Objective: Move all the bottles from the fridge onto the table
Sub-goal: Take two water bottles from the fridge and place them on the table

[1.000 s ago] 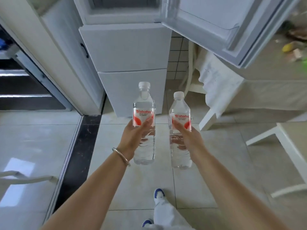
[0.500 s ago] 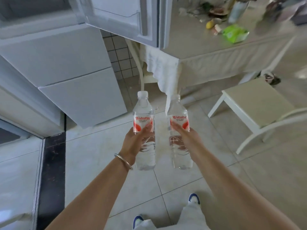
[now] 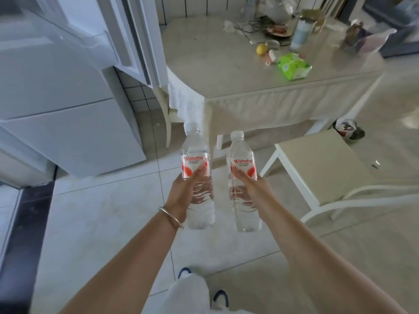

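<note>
I hold two clear water bottles with red-and-white labels upright over the tiled floor. My left hand (image 3: 184, 191) grips the left bottle (image 3: 196, 155) around its middle. The right bottle (image 3: 241, 152) is gripped the same way by my right hand (image 3: 252, 185). The white fridge (image 3: 68, 91) stands at the left with its upper door (image 3: 127, 35) swung open. The table (image 3: 226, 71), covered with a pale cloth, is ahead and to the right, beyond both bottles.
The table's far half holds a green packet (image 3: 293, 66), a lemon (image 3: 260, 49), a tall bottle (image 3: 300, 34), cables and bags. A white stool (image 3: 317, 164) stands on the floor at the right, below the table's front edge. A chair leg (image 3: 166, 123) shows between fridge and table.
My view has swung right from the fridge to the table. Both hands keep their bottles, held side by side in front of me, and the table is closer now.
</note>
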